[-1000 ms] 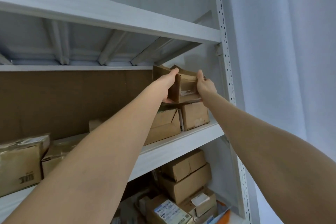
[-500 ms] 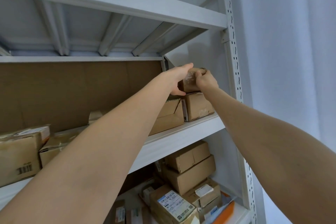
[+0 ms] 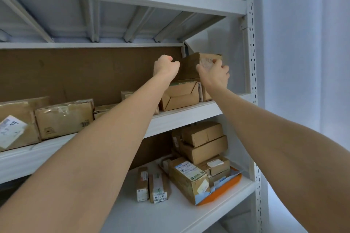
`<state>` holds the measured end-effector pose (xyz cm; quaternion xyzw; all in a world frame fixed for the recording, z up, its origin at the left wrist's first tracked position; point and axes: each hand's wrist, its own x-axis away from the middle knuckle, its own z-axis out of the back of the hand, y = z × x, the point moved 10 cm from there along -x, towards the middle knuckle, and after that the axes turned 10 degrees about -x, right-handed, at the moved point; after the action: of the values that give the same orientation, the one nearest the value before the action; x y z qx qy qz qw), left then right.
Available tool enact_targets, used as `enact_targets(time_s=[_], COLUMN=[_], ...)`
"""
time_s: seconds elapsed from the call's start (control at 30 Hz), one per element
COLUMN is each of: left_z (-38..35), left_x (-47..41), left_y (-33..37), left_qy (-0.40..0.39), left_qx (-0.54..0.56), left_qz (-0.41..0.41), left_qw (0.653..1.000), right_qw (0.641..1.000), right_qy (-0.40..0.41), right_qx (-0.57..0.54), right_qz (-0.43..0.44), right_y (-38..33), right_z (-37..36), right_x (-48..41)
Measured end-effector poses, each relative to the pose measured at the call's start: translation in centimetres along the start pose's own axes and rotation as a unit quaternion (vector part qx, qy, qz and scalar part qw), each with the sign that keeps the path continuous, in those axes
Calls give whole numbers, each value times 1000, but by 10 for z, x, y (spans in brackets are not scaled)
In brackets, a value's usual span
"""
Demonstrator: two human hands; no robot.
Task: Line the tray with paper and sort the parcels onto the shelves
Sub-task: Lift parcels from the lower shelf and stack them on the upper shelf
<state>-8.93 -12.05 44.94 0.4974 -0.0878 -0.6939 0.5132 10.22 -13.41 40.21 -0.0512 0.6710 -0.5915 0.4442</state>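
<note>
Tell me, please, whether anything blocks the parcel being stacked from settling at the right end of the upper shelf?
Nothing visible does. The parcel already sits atop the two boxes at that end, with the left hand and right hand on its sides and clear space above.

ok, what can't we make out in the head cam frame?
- Top parcel: whether the left hand touches it; the right hand hides its front.
- Small box below: mostly behind the right wrist.
- Label at left: cut by the frame edge, blurred.
- No tray visible.
</note>
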Motion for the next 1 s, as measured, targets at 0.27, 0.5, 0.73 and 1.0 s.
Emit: enact_targets(time_s=[0.27,0.5,0.73,1.0], left_z=[64,93,93,120], left_x=[76,156,220,241], left_y=[-23,-57,-140,-265], left_qy=[108,129,65,-16], left_qx=[-69,-144,-226,-267], left_qz=[-66,-136,-94,57], left_qw=[990,972,967,962], right_qw=[998,992,975,956], right_qy=[-33,-69,-206,-287], right_qx=[-47,-83,-47,-47], right_qz=[20,70,65,38], right_y=[-28,-31,-1,14], right_z=[-7,-31,-87,-164], right_x=[89,179,269,329])
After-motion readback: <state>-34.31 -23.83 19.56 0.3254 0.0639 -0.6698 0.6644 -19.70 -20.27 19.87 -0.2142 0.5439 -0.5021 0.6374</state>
